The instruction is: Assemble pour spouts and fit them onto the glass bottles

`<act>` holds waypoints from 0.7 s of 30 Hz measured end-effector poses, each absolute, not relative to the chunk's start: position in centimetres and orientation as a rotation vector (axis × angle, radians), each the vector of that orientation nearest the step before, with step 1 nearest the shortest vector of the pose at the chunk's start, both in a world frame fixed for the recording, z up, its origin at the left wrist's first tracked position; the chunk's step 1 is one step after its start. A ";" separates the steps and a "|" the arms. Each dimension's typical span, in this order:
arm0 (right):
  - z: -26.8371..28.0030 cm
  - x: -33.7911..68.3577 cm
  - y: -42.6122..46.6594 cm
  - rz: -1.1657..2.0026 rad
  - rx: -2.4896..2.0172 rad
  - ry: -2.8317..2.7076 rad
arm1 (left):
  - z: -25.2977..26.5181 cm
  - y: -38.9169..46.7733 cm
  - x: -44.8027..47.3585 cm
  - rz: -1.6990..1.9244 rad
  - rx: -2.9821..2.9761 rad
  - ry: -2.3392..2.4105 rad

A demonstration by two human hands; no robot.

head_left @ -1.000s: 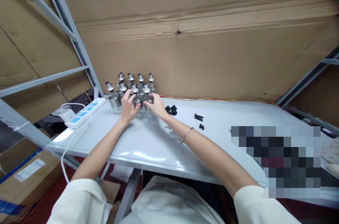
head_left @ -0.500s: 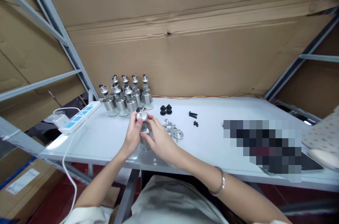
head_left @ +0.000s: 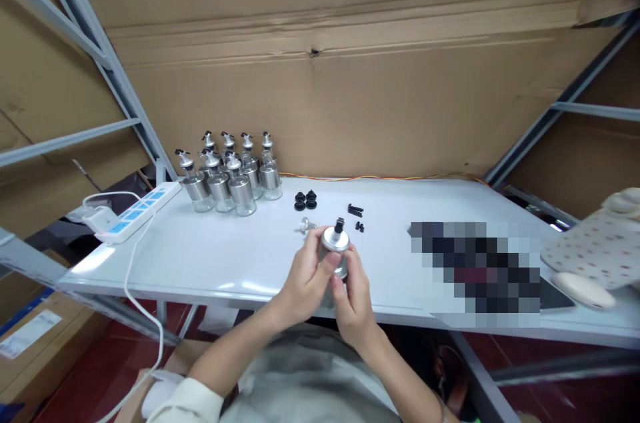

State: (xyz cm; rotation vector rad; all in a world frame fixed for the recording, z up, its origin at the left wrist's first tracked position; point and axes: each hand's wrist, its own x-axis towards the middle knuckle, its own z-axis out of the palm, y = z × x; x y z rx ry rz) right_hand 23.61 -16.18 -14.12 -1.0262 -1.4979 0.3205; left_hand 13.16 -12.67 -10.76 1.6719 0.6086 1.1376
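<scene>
Near the table's front edge, my left hand point(head_left: 303, 283) and my right hand point(head_left: 356, 309) are both closed around an oil dispenser bottle point(head_left: 336, 240). Its silvery cap and black-tipped spout stick up above my fingers, while most of the glass body is hidden by the hands. Just behind my left hand lie some silvery metal spout parts point(head_left: 307, 225), partly covered by it. Several black stoppers point(head_left: 305, 201) stand grouped farther back. To their right are thin black levers point(head_left: 355, 210) and tiny black pieces point(head_left: 359, 226).
Several capped glass-and-steel dispenser bottles point(head_left: 219, 191) stand in rows at the back left. A white power strip point(head_left: 140, 209) with a cable point(head_left: 131, 269) lies on the left edge. A blurred dark item point(head_left: 480, 273), a white oval object point(head_left: 584, 290) and dotted fabric point(head_left: 595, 243) occupy the right.
Both hands have carried the bottle to the right, covering most of the metal parts. The bottle's spout has turned, and the view has shifted slightly.
</scene>
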 end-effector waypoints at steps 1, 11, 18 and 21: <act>-14.4 23.9 -16.0 0.304 -1.022 -1.446 | -11.0 -12.7 14.0 1.179 1.672 0.614; -15.6 24.5 -14.4 0.336 -0.797 -1.010 | -12.6 -12.6 18.0 1.516 1.673 0.704; -9.8 26.4 -15.0 0.622 -0.901 -1.327 | -13.0 -12.3 18.2 1.610 1.734 0.721; -8.3 26.2 -15.3 0.654 -1.021 -1.334 | -13.3 -12.2 18.6 1.641 1.778 0.767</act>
